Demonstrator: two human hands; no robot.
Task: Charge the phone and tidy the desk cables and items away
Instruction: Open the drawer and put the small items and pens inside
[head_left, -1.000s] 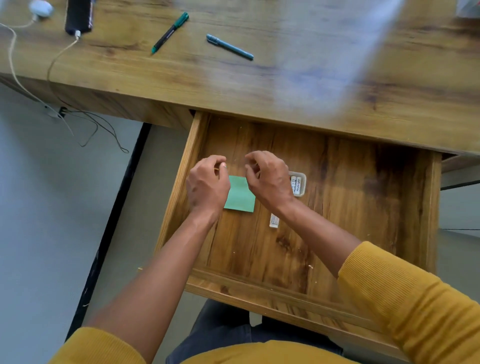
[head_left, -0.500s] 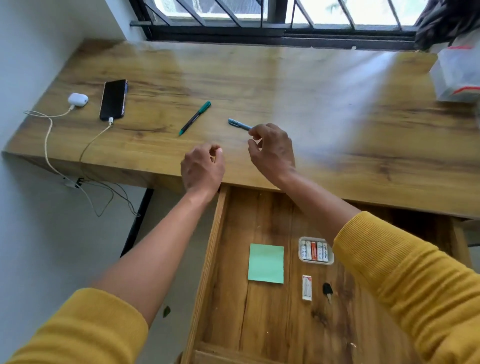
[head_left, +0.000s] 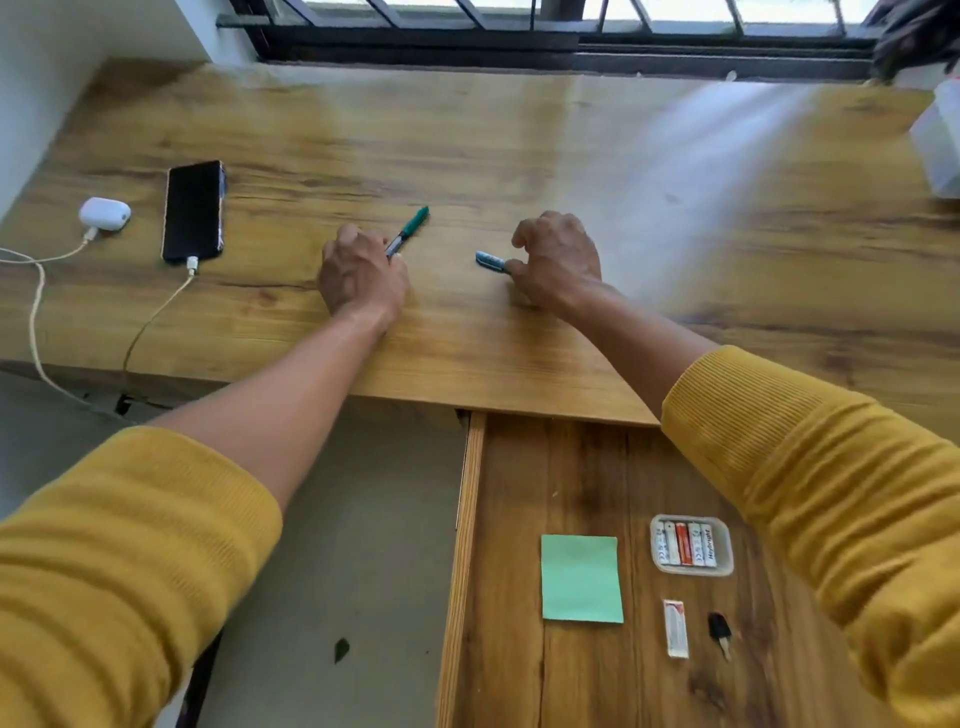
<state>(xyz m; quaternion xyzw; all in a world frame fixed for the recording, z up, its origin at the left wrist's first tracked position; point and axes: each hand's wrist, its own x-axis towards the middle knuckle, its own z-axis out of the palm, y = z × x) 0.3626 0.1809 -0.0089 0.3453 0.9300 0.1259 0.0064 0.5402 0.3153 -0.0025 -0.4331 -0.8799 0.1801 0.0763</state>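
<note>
- The left hand (head_left: 361, 275) lies on the wooden desk (head_left: 519, 156), right of the phone (head_left: 193, 210). Its fingers are curled round the near end of the green pen (head_left: 410, 228), and the pen's green cap sticks out past them.
- The right hand (head_left: 558, 262) is further right of the phone. Its fingers are bent over the blue pen (head_left: 490, 261), and the thumb and a finger pinch it. Only the pen's left end shows.
- The phone lies flat, screen dark, with a white cable (head_left: 156, 317) plugged into its near end.
- A white earbud case (head_left: 105, 213) sits just left of the phone, with its own cable.
- Well to the phone's right and nearer, the open drawer (head_left: 519, 675) holds a green sticky note (head_left: 581, 578), a box of batteries (head_left: 691, 544), one loose battery (head_left: 675, 627) and a small key (head_left: 720, 633).
</note>
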